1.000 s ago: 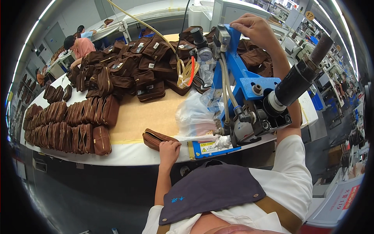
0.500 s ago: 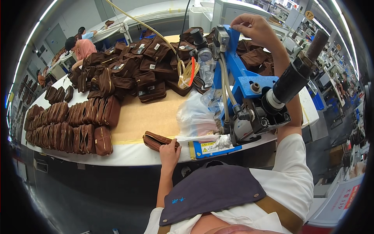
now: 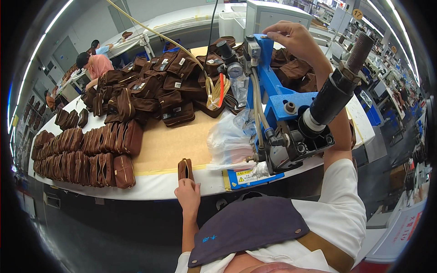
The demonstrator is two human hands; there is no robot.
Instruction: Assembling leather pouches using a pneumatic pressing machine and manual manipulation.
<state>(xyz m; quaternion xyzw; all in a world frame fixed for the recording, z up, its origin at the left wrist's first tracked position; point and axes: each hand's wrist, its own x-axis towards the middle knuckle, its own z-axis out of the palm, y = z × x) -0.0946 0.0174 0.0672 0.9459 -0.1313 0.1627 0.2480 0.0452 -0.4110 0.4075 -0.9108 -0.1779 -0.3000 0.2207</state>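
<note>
A bare stretch of tan work mat (image 3: 175, 143) lies open at frame centre, reachable from the table's (image 3: 150, 189) near edge. Rows of upright brown pouches (image 3: 86, 152) wall it off on the left, and a heaped pile of pouches (image 3: 157, 93) closes the upper side. To the right, crumpled clear plastic bags (image 3: 232, 141) and the blue press machine (image 3: 284, 113) with its hoses (image 3: 257, 109) block passage.

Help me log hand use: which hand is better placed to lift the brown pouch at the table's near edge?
Left. The left hand already grips the brown pouch; the right hand is up on the blue machine.
</note>
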